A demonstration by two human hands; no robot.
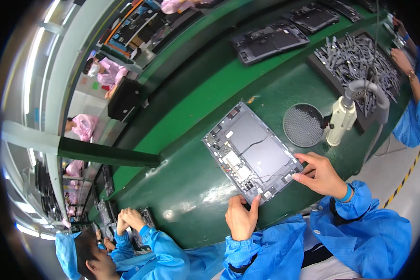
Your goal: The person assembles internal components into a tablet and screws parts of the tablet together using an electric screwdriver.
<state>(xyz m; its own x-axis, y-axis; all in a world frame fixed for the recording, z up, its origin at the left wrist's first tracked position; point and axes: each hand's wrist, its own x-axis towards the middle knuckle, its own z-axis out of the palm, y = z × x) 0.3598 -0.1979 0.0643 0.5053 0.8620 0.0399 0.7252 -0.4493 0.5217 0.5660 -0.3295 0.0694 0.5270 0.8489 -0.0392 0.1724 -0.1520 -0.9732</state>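
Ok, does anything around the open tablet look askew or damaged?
Nothing stands out. The open tablet chassis lies flat on the green bench, left hand and right hand at its near edge. It sits diagonally, with no visible damage.

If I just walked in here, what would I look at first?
Probably the opened grey tablet lying tilted in the middle of the green workbench, with the left hand and right hand gripping its near edge. Right behind it hangs a white electric screwdriver beside a round mesh tray.
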